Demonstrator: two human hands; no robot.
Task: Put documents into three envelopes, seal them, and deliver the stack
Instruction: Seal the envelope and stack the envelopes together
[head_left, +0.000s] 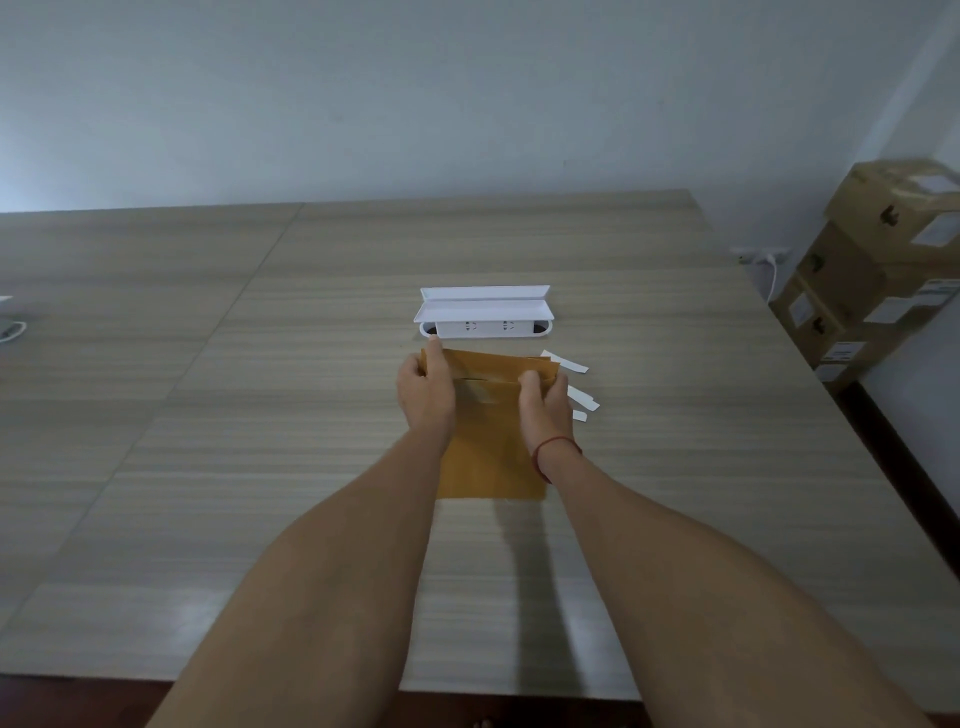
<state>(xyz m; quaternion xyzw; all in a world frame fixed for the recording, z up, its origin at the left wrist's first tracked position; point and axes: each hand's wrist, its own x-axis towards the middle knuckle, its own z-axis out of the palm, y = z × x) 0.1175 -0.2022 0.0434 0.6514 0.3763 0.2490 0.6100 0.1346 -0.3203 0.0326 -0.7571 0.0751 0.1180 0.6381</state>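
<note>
Both hands pinch the far flap end of the brown envelope (491, 457), left hand (426, 387) and right hand (545, 402) equally near, its long axis running from me along the tabletop (260, 415)

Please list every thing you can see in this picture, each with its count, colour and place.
envelopes: a stack, count unclear, brown, table centre, held at the far end by both hands
paper strips: three, white, on the table right of the envelopes
socket box: one, white, lid open, set in the table beyond the envelopes
table: one, light wood grain, fills the middle of the view
cartons: a stack of at least three, brown, by the wall at right
wall outlet: one, white, with a plug in it, on the wall at right
left hand: one, grips the envelopes' left edge
right hand: one, red string on the wrist, grips the right edge
</note>
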